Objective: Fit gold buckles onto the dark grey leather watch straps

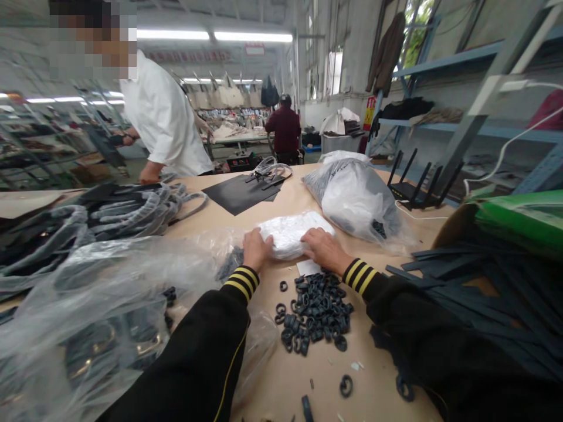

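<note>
A shiny white plastic-wrapped packet (290, 231) lies on the table in front of me; its contents cannot be made out. My left hand (257, 249) grips its left end, thumb on the near side. At the right end, my right hand (326, 249) holds it with curled fingers. Just below the packet is a heap of small dark loops (319, 313), with a few strays around it. A white slip (309, 268) shows between the heap and the packet.
Clear plastic bags (145, 264) and wrapped dark straps (127, 211) cover the left side. A stuffed bag (356, 196) and a router (409, 190) stand behind. Dark strips (479, 299) spread at right. A person in white (162, 111) stands across the table; another (284, 129) is farther back.
</note>
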Motion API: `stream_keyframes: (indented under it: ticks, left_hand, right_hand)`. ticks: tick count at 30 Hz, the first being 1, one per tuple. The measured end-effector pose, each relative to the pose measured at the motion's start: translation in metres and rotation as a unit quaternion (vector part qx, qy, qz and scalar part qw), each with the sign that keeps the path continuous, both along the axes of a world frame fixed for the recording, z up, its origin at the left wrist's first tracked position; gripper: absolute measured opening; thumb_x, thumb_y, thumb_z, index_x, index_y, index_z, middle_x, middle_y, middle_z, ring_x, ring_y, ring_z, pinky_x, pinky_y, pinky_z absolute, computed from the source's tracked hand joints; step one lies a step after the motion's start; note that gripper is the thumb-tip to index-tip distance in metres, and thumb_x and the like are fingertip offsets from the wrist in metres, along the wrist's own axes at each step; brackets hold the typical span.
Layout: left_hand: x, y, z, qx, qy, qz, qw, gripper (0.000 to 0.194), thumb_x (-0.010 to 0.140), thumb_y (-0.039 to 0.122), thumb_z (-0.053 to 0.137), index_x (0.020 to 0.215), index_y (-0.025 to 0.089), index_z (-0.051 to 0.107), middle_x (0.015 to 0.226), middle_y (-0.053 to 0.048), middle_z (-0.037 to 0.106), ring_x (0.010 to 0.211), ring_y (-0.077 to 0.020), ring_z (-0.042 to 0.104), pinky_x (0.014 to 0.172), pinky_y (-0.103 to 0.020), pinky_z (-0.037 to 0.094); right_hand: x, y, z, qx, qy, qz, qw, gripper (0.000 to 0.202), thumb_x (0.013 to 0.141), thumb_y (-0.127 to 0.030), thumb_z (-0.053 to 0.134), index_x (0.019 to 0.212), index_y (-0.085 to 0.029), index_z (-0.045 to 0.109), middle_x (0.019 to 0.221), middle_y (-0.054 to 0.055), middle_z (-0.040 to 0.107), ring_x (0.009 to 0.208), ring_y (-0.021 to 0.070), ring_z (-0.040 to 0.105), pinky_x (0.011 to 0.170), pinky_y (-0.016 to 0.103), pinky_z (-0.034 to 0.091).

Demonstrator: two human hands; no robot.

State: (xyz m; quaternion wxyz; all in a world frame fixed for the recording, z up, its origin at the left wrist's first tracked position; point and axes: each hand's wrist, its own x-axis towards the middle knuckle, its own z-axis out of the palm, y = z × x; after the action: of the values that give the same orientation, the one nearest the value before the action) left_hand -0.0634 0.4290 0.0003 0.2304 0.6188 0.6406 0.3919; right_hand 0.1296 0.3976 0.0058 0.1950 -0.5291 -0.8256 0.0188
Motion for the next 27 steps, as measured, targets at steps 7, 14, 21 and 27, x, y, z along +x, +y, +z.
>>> stream_keyframes:
  ticks: [7, 14, 21, 27]
  left_hand:
    - [0.027, -0.006, 0.003, 0.059, 0.223, -0.188, 0.955, 0.028, 0.082, 0.023, 0.045, 0.107, 0.022, 0.058, 0.122, -0.006, 0.054, 0.118, -0.0221, 0.041, 0.102, -0.04, 0.027]
    - [0.033, 0.011, -0.003, 0.01, 0.295, -0.208, 0.933, 0.038, 0.086, 0.034, 0.039, 0.123, 0.028, 0.048, 0.14, -0.008, 0.036, 0.131, -0.0332, 0.02, 0.098, -0.062, 0.015]
    - [0.033, 0.02, 0.003, -0.036, 0.288, -0.206, 0.934, 0.045, 0.081, 0.044, 0.047, 0.123, 0.029, 0.047, 0.143, -0.01, 0.03, 0.131, -0.0402, 0.01, 0.094, -0.066, 0.011]
    - [0.041, 0.016, 0.006, -0.045, 0.265, -0.192, 0.944, 0.046, 0.079, 0.044, 0.051, 0.122, 0.03, 0.047, 0.143, -0.01, 0.029, 0.131, -0.0425, 0.007, 0.092, -0.068, 0.007]
  right_hand:
    - [-0.014, -0.008, 0.002, 0.01, -0.093, -0.004, 0.996, 0.018, 0.082, -0.023, 0.049, 0.096, -0.014, 0.057, 0.098, 0.013, 0.058, 0.095, 0.0272, 0.049, 0.077, 0.039, 0.038]
    - [-0.02, -0.011, 0.01, -0.011, -0.133, 0.028, 0.991, 0.026, 0.086, -0.022, 0.042, 0.104, -0.012, 0.058, 0.097, 0.016, 0.062, 0.091, 0.0267, 0.056, 0.077, 0.038, 0.04]
    - [-0.02, -0.013, 0.009, -0.057, -0.126, 0.066, 0.988, 0.023, 0.079, -0.012, 0.045, 0.084, -0.005, 0.067, 0.083, 0.022, 0.066, 0.084, 0.029, 0.062, 0.072, 0.036, 0.042]
    - [-0.021, -0.036, 0.002, -0.08, -0.072, 0.077, 0.991, 0.025, 0.078, -0.012, 0.043, 0.078, -0.005, 0.066, 0.084, 0.024, 0.066, 0.081, 0.0298, 0.062, 0.069, 0.036, 0.041]
